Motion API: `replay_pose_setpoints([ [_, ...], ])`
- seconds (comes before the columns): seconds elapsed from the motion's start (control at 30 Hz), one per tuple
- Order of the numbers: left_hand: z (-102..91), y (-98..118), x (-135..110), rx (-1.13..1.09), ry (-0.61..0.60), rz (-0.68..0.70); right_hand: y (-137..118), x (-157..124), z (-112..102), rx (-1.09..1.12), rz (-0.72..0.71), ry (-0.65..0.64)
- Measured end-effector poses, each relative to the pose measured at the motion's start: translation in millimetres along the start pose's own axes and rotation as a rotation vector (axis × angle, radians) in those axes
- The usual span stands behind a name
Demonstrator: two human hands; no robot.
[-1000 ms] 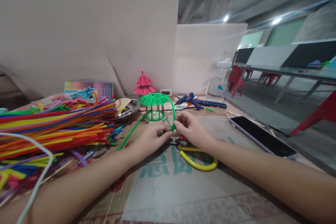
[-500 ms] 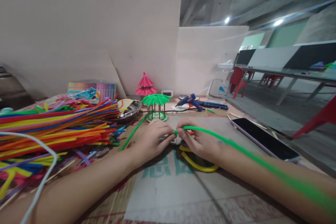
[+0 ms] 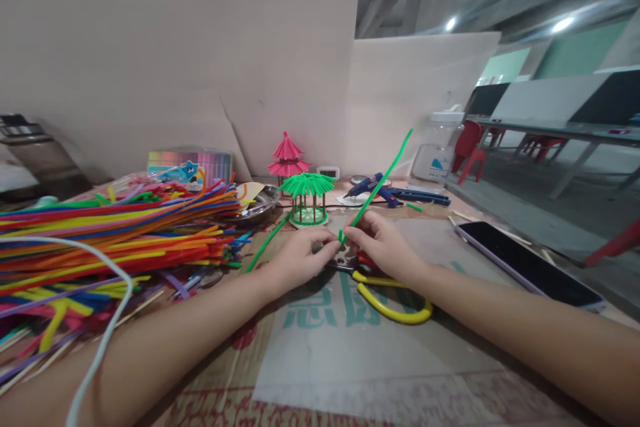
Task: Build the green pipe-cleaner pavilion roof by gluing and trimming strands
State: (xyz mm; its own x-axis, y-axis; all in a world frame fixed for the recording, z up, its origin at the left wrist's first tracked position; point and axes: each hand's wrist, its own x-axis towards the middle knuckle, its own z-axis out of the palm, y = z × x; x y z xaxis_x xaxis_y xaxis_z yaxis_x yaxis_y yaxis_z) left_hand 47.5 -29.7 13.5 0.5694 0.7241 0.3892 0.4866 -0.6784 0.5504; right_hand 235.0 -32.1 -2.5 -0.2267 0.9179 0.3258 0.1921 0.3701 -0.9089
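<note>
- A green pipe cleaner (image 3: 376, 190) is held above the middle of the table, its long end slanted up and to the right, its lower end bent into a short tip between the two hands.
- The pipe cleaner is pinched between the thumb and fingers of the right hand (image 3: 383, 243), just above the bend.
- The bent end is pinched by the thumb and fingertips of the left hand (image 3: 303, 253); the exact contact is partly hidden by the fingers.
- The two hands are held close to each other, with the fingertips nearly meeting.
- Pliers (image 3: 387, 313) with yellow grips are seen beneath the hands, partly covered by the right one.
- A clear sheet (image 3: 350, 360) is spread over printed cardboard (image 3: 215, 380) under the forearms.
- Just beyond the hands, a small hut (image 3: 307, 184) with a green roof is placed on a round base, and a pink-roofed hut (image 3: 287, 159) is set behind it.
- A glue gun (image 3: 367, 185) is laid behind the right hand, with a bottle (image 3: 440, 153) placed farther back.
- To the right, a phone (image 3: 525, 263) is laid screen up.
- To the left, many coloured pipe cleaners (image 3: 125, 227) are heaped, with a marker box (image 3: 190, 163) stood behind them.
</note>
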Motion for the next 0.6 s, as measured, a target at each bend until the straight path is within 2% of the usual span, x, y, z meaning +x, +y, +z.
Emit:
replay_pose_setpoints([
  [0.6,-2.0,1.2,0.7,-0.051,-0.085,0.009,2.2,2.1,-2.1,-0.1,-0.008,-0.017],
])
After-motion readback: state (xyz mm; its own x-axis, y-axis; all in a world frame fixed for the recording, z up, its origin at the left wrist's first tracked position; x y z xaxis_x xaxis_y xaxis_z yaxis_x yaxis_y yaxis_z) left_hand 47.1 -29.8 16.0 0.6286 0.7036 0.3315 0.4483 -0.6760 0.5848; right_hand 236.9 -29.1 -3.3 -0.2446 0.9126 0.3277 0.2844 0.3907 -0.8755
